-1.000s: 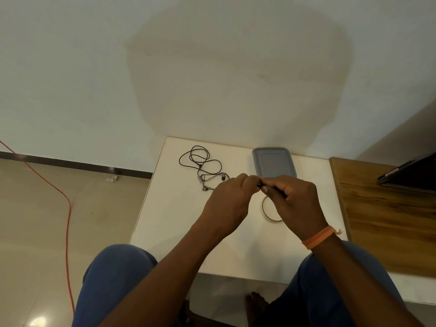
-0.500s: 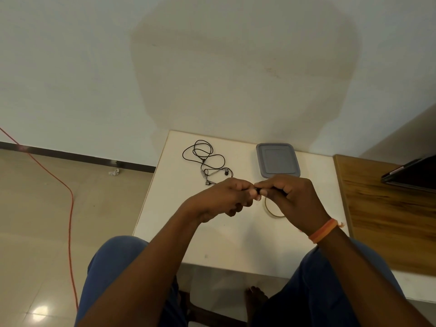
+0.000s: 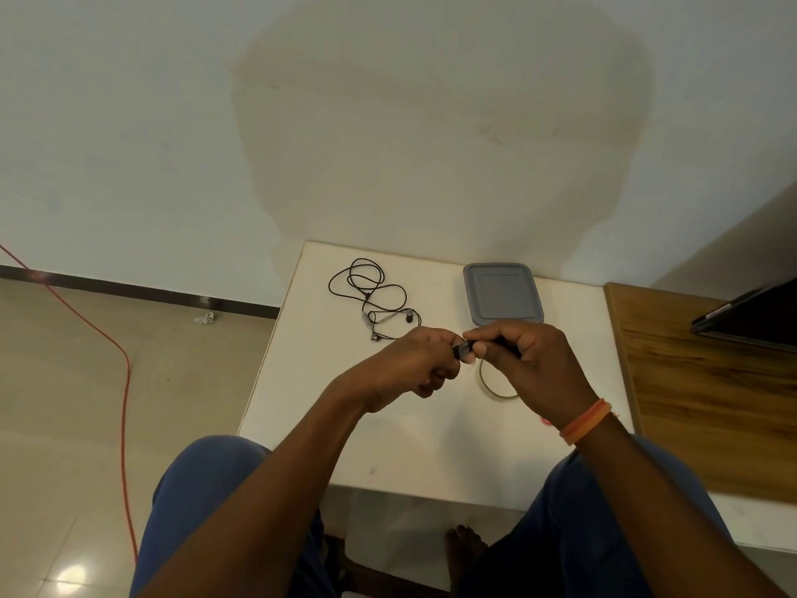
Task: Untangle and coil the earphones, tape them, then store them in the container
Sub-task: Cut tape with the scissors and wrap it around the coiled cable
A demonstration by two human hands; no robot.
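Note:
Above the white table (image 3: pixel 302 403), my two hands meet around a small dark bundle (image 3: pixel 463 350) that looks like coiled black cable. My left hand (image 3: pixel 409 364) pinches its left end with fingertips. My right hand (image 3: pixel 534 369) grips the rest, fingers curled round it. A loose, tangled pair of black earphones (image 3: pixel 375 295) lies on the table behind my left hand. A thin tape roll (image 3: pixel 491 388) lies flat under my right hand, partly hidden. The grey container (image 3: pixel 502 295) stands at the back of the table with its lid on.
A wooden surface (image 3: pixel 711 403) adjoins the table on the right and carries a dark laptop-like device (image 3: pixel 750 321). An orange cable (image 3: pixel 123 381) runs across the floor on the left. My knees sit at the table's near edge.
My left hand has turned and dropped a little while staying at the bundle. My right hand keeps its grip. The earphones on the table, the tape roll and the container have not moved.

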